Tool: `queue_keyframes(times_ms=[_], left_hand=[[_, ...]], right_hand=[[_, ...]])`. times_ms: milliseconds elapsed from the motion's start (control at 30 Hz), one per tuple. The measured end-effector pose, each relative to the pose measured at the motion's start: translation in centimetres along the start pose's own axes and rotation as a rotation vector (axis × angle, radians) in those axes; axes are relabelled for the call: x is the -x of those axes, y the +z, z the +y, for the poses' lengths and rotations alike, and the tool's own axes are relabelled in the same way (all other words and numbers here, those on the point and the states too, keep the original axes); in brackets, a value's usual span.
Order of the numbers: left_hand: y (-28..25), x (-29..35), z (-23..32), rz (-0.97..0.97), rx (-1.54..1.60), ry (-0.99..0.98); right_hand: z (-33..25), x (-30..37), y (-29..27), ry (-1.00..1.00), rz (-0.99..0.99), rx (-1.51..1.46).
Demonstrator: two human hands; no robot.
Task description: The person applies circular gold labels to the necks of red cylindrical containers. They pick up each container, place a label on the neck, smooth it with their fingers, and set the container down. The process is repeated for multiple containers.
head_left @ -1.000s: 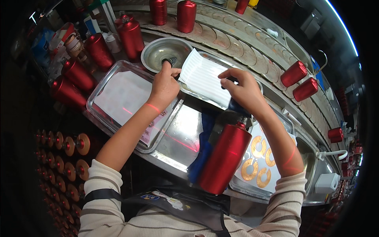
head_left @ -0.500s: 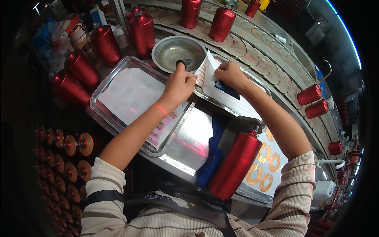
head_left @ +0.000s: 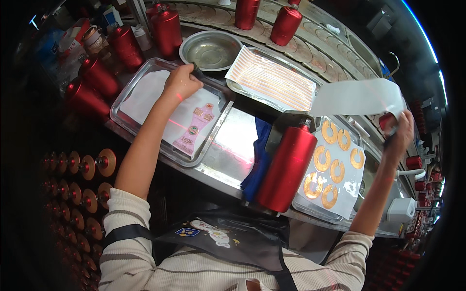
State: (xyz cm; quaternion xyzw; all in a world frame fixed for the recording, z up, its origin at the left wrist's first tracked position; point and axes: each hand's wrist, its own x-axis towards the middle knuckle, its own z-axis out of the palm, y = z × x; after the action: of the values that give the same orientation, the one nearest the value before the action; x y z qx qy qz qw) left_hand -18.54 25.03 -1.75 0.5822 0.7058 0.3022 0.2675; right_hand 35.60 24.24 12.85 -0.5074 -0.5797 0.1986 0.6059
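Note:
My left hand is closed over the left tray, with a short black piece at its fingertips; its kind is unclear. Out to the right, my right hand grips the end of a white paper sheet, which stretches leftward in the air and curls near the fingers. Something dark shows at that palm, blurred. A sheet with orange-gold stripes lies uncovered on the far tray. Below my left hand, a pink-and-gold bottle-shaped label rests on white paper in the left tray.
A metal bowl of liquid stands behind the trays. A red bottle lies near me beside a blue cloth. Gold ring-shaped labels lie on a sheet at right. Behind runs a slatted conveyor; several red bottles crowd the left.
My right hand has swung far right, lifting the white sheet off the striped one. My left hand has moved left, from beside the bowl to above the left tray.

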Motion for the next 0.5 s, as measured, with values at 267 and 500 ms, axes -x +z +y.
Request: queue_keyframes(times_ms=[267,500], left_hand=[[3.5,0.8,-1.4,-0.274,-0.199,0.480],[2.4,-0.9,-3.2,-0.370,-0.064,0.351]], right_hand=[[-8.4,14.0,-27.7,-0.036,0.658,0.323],[-9.2,27.2,-35.5,0.229,0.657,0.506]])
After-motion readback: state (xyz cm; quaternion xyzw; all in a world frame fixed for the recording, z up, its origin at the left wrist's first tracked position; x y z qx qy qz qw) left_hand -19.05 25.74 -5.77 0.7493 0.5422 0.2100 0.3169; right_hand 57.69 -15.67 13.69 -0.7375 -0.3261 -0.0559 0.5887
